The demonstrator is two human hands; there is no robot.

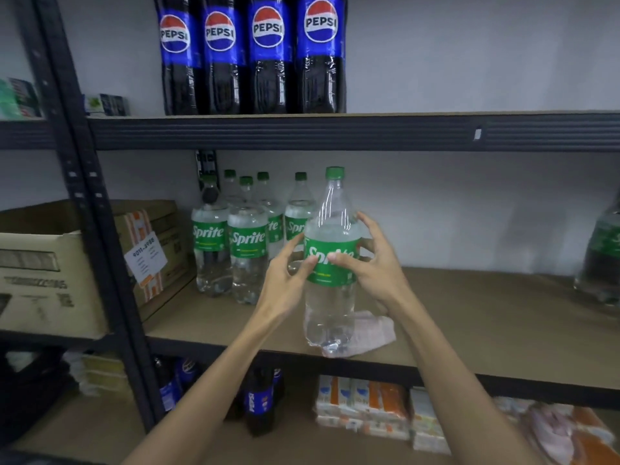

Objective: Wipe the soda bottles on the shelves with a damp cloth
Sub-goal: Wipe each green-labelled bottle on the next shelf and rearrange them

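A clear Sprite bottle (330, 307) with a green cap and label stands upright at the front of the middle shelf (486, 313). My left hand (285, 276) clasps its left side with the thumb on the label. My right hand (379, 263) wraps its right side, thumb also on the label. A pale pink cloth (372, 330) lies crumpled on the shelf just behind and right of the bottle's base; neither hand holds it. Several more Sprite bottles (248, 243) stand grouped behind, to the left. Large Pepsi bottles (268, 55) line the shelf above.
Another Sprite bottle (604, 256) stands at the far right edge. Cardboard boxes (43, 280) fill the left bay beside the black upright post (100, 229). Small Pepsi bottles (261, 401) and stacked cartons (365, 407) sit on the shelf below.
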